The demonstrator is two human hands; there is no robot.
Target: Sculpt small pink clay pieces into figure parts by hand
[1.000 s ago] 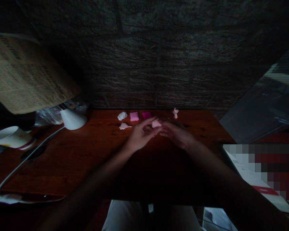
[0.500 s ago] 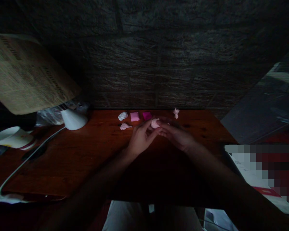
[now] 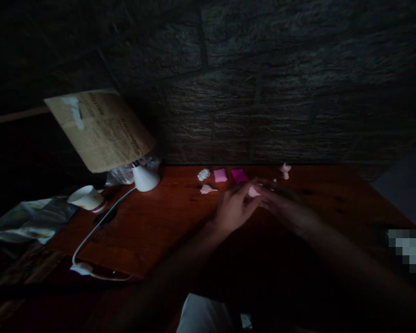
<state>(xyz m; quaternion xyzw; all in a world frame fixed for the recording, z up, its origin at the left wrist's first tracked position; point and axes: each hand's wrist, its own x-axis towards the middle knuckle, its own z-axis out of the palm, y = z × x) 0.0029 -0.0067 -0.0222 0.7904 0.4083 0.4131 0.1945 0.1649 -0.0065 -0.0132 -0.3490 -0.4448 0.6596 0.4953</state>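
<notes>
Between my two hands, above the wooden table, is a lump of pale pink modelling clay [image 3: 253,190]. My left hand [image 3: 234,206] has its fingers and thumb curled round the lump from the left. My right hand [image 3: 284,203] presses on it from the right, its fingers partly covering it. Just beyond my hands lie a magenta square piece [image 3: 239,175], a light pink square piece [image 3: 220,175] and a white crumpled lump [image 3: 204,174]. A flat pale pink scrap [image 3: 208,189] rests left of my left hand. Farther right stands a small pale pink shaped piece [image 3: 284,171].
On the left of the wooden table [image 3: 142,231] stands a lamp [image 3: 104,129] with a printed paper shade and a white cord [image 3: 93,236]. A paper cup [image 3: 87,199] and plastic bags [image 3: 38,217] are near it. A textured wall [image 3: 229,106] rises behind.
The view has turned left, so the table things appear farther right and more of the lamp side shows. My hands have kept the clay between them, and my right fingers now cover more of it.
</notes>
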